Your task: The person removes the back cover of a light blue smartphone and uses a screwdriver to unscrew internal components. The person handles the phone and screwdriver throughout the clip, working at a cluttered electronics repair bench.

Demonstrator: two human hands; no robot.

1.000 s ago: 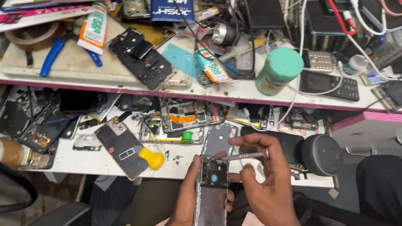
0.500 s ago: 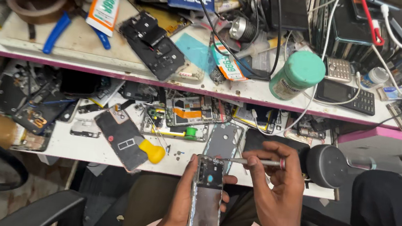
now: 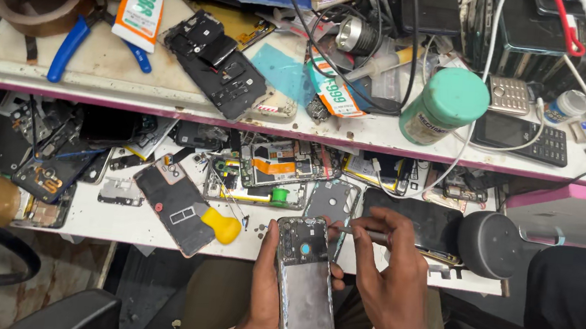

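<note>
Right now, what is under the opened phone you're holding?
The left hand cups the opened phone from beneath, fingers wrapped round its edge. Below that, trousers and floor show at the sides. The palm and whatever lies straight beneath the phone are covered.

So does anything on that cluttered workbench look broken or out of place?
The opened black smartphone in the left hand has its back cover off, its insides bare. The right hand holds a thin metal tool at its top. More stripped black phones lie scattered.

my view has dipped toward six o'clock; the right hand [image 3: 386, 279] has swung its tool [image 3: 366, 232] tip onto the opened phone [image 3: 303, 289] top edge.
</note>
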